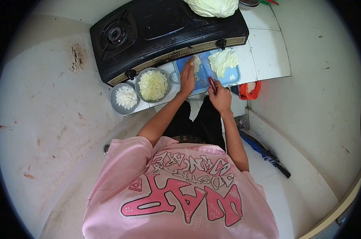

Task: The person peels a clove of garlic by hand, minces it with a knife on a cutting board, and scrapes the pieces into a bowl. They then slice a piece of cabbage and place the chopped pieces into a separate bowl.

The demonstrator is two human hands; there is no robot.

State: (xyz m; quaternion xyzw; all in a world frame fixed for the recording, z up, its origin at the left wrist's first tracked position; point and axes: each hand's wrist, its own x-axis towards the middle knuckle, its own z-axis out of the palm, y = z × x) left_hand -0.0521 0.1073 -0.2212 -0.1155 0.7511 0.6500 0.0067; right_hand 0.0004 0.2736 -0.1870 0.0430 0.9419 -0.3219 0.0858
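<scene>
My right hand (221, 98) is closed round the dark red handle of a knife (212, 85), whose blade reaches over the blue cutting board (204, 88). My left hand (187, 79) rests at the left part of the board with its fingers stretched out, beside a small heap of chopped cabbage (197, 67). Pale cabbage leaves (223, 61) lie on the board's right half. Left of my left hand stand a grey bowl of shredded green cabbage (153, 85) and a smaller grey bowl of chopped white pieces (126, 97).
A black gas stove (160, 36) runs behind the board, with a large cabbage (214, 6) on its right side. An orange-red bag (250, 91) hangs or stands right of the board at the counter edge. A blue and black umbrella (264, 151) leans lower right.
</scene>
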